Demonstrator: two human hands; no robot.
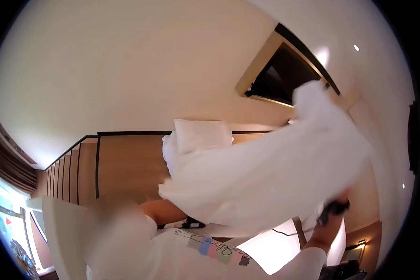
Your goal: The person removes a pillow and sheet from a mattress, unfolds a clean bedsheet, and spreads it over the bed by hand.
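A large white cloth (266, 172), blurred by motion, spreads in the air across the middle and right of the head view. At its lower right edge my right hand (341, 196) is raised, smeared and mostly covered, with a dark strap at the wrist. My left forearm comes in at the lower middle, also with a dark strap; the left hand itself is hidden behind the cloth. Behind the cloth, a white pillow (201, 134) leans against the brown headboard panel (130, 161).
A dark framed screen or panel (284, 72) is on the wall at upper right. Far left are a brown curtain (9, 163) and a bright window (7, 210). A blurred whitish shape (116, 238) fills the lower left. A lit lamp (362, 242) shows at lower right.
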